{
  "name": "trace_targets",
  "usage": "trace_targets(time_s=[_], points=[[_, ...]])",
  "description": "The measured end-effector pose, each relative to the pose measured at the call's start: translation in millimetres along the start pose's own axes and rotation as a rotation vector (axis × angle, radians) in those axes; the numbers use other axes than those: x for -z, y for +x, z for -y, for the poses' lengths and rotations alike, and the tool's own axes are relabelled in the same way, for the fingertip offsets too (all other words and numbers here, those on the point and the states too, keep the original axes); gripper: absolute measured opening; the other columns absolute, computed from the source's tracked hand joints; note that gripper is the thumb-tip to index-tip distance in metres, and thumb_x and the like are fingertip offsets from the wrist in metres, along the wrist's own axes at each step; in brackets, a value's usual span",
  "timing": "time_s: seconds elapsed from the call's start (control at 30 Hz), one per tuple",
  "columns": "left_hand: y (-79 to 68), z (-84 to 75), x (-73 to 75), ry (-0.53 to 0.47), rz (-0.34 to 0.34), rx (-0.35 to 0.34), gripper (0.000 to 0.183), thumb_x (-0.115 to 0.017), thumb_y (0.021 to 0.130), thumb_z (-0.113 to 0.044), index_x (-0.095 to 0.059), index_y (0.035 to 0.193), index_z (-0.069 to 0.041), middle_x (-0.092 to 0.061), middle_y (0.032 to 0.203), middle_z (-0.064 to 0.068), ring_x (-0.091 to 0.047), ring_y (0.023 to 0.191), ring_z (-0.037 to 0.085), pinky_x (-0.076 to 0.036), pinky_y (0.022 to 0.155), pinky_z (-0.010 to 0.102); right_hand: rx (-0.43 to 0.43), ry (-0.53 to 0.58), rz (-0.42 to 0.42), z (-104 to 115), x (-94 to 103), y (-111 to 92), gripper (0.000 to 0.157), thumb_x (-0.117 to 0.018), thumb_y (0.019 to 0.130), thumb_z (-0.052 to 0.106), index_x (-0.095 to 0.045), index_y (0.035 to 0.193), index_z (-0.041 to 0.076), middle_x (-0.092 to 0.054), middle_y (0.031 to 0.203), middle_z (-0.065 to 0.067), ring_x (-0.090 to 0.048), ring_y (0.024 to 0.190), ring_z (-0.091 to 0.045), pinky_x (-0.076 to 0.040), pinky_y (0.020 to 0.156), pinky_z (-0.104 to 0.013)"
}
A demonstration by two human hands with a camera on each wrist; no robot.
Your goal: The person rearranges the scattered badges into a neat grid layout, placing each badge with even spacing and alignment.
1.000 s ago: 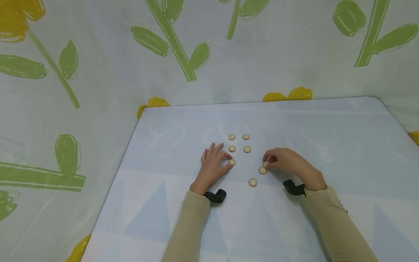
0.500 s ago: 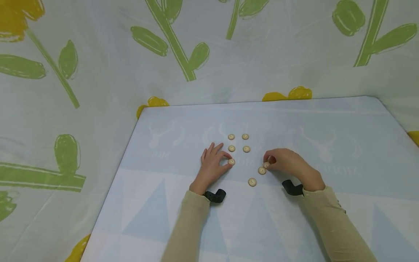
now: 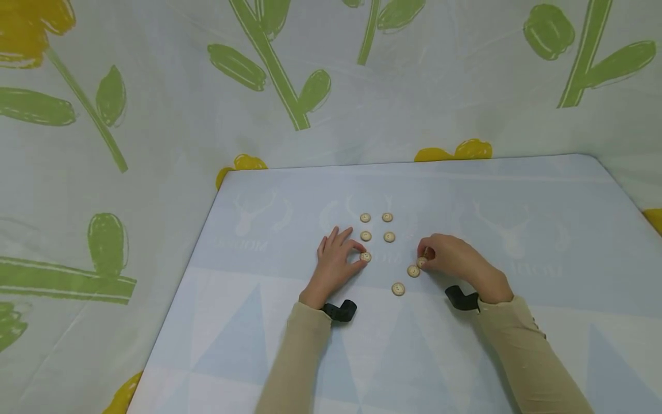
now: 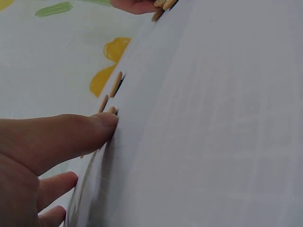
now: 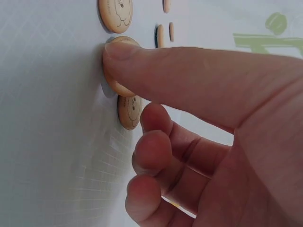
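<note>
A round, pale tan wooden disc [image 3: 366, 257] lies at the left of a small group on the white and pale-blue patterned counter [image 3: 222, 333], its rim pinched between thumb and index finger of a person's left hand [image 3: 334, 261], the other fingers spread toward the far side. To the right, the right hand [image 3: 455, 254] pinches a second disc [image 3: 421, 263]; whether it touches the surface cannot be told.

Light, stiff and perhaps a little slick, the pieces look hard to break and best taken by the thin rim. Being round, they have no long axis; printed faces look upward, their drawings too small from above to show a direction.

Just left of the right hand's piece lies a third disc [image 3: 413, 271], with a lone disc [image 3: 398, 289] nearer; a partly covered disc [image 5: 130, 113] shows by the right fingertips. Four matching discs [image 3: 389, 236] form two columns farther off, before a white backdrop printed with green stems and yellow flowers [image 3: 170, 115].
</note>
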State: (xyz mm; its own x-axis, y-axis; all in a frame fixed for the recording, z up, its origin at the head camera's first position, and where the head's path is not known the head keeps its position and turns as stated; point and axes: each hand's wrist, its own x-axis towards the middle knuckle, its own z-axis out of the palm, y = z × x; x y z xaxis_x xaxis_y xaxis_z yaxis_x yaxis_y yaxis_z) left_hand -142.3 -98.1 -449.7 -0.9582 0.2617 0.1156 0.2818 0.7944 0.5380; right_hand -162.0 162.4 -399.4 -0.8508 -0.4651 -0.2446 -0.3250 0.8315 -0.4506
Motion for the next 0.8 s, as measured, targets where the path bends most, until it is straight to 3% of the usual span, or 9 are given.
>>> trace_targets(time_s=[0.37, 0.8], points=[[-0.4, 0.6, -1.1, 0.005, -0.007, 0.001, 0.016, -0.066, 0.078, -0.035, -0.06, 0.09, -0.025, -0.033, 0.141, 0.005, -0.013, 0.133, 0.03, -0.007, 0.102, 0.051, 0.055, 0.029, 0.0, -4.8, 0.1, -2.4, 0.011, -0.068, 0.078, 0.02, -0.058, 0.081, 0.015, -0.051, 0.071, 0.003, -0.044, 0.067, -0.014, -0.036, 0.06, -0.03], [0.0, 2.0, -1.2, -0.007, 0.002, 0.001, 0.015, -0.065, 0.08, -0.035, -0.059, 0.09, -0.026, -0.031, 0.142, 0.004, -0.011, 0.134, 0.029, -0.005, 0.102, 0.05, 0.049, 0.068, 0.023, -7.9, 1.2, -3.3, 0.011, -0.067, 0.079, 0.022, -0.059, 0.083, 0.015, -0.052, 0.071, 0.004, -0.046, 0.066, -0.013, -0.037, 0.061, -0.029]])
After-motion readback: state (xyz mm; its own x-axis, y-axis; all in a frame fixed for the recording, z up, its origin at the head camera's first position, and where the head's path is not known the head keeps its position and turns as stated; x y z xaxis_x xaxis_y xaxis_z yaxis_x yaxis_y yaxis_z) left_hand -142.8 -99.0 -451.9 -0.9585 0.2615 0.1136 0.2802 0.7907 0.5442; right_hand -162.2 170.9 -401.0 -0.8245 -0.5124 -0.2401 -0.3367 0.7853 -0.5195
